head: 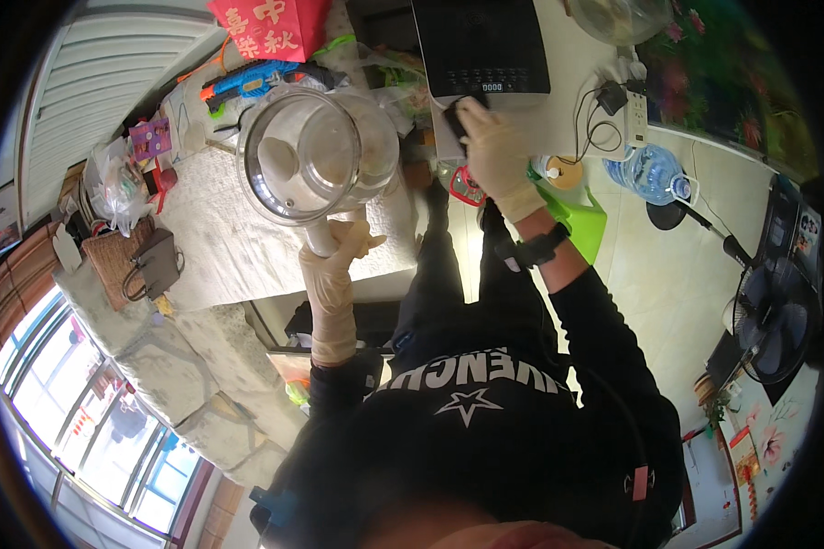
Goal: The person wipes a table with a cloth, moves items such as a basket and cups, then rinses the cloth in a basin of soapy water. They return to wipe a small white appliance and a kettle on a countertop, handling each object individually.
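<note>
My left hand (336, 254), in a pale glove, grips the light handle of a clear pot (378, 147). A metal-rimmed glass lid (316, 137) with a white oval knob covers the pot, which is held over the cloth-covered table. My right hand (496, 154), gloved and slightly blurred, has its fingers on a dark pad or cloth (456, 123). That hand is at the front edge of a black induction cooktop (481, 41), whose display is lit. The cooktop rests on a white surface (556, 123).
A blue toy gun (254, 79) and a red gift bag (275, 31) lie beyond the pot. Right of the cooktop are a black adapter with cable (611, 98) and a power strip (636, 117). A green container (580, 223), water bottle (656, 178) and fan (772, 319) stand on the right.
</note>
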Motion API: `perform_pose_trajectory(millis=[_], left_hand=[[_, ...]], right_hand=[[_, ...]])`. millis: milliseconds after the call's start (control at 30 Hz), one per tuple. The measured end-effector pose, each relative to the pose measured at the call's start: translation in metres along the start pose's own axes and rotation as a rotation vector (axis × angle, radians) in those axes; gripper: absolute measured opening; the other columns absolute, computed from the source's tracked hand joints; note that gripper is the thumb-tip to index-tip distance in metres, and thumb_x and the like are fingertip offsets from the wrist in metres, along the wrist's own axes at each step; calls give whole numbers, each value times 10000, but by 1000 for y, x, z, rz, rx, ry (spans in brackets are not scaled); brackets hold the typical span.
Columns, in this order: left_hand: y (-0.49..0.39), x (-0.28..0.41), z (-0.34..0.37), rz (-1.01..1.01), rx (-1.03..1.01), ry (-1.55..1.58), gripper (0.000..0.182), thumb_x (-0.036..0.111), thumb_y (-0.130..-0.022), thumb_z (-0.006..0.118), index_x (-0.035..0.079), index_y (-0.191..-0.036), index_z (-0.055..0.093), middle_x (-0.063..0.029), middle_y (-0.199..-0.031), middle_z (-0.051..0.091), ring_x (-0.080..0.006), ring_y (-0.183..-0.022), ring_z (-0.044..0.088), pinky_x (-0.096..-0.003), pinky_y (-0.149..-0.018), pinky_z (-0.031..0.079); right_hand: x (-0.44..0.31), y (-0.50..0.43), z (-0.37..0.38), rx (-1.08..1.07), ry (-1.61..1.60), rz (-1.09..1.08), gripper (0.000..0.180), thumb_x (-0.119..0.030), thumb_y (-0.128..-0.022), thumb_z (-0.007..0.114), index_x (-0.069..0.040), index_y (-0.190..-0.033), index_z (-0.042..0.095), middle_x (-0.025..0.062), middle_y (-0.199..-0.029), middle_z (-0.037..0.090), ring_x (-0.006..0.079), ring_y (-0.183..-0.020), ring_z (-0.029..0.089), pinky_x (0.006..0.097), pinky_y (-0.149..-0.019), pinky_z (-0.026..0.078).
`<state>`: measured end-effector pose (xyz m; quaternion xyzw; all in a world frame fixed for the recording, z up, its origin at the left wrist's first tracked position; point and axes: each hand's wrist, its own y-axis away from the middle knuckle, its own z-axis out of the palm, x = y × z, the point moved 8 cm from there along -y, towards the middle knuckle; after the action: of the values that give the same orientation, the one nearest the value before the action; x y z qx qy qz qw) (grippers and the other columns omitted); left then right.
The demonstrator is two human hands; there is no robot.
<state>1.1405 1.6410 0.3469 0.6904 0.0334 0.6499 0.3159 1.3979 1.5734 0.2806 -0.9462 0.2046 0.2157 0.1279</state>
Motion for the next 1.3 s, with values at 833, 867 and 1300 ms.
perform_pose_trajectory(millis=[833, 867, 1300], left_hand=[[1, 2, -2, -61, 36, -15, 163, 51, -867, 748, -27, -768, 643, -68, -704, 587, -156, -703, 619, -383, -747, 623], [1, 2, -1, -57, 34, -6, 170, 51, -867, 749, -27, -764, 639, -70, -707, 587, -156, -705, 620, -383, -747, 624], [0, 5, 10, -8, -15, -71, 157, 12, -891, 688, 9, -757, 606, -41, -705, 525, -139, -667, 583, -439, -732, 673]], right_hand=[[-19, 10, 21, 65, -54, 135, 389, -65, -806, 704, -35, -1192, 666, 79, -1329, 631, 308, -927, 628, 390, -802, 527], [-25, 9, 26, 47, -99, 91, 392, -82, -806, 703, -54, -1195, 672, 41, -1335, 634, 290, -895, 622, 391, -790, 524], [82, 42, -5, 166, 110, 353, 463, 30, -793, 611, -41, -1248, 654, 2, -1406, 611, 312, -1022, 662, 408, -840, 552]])
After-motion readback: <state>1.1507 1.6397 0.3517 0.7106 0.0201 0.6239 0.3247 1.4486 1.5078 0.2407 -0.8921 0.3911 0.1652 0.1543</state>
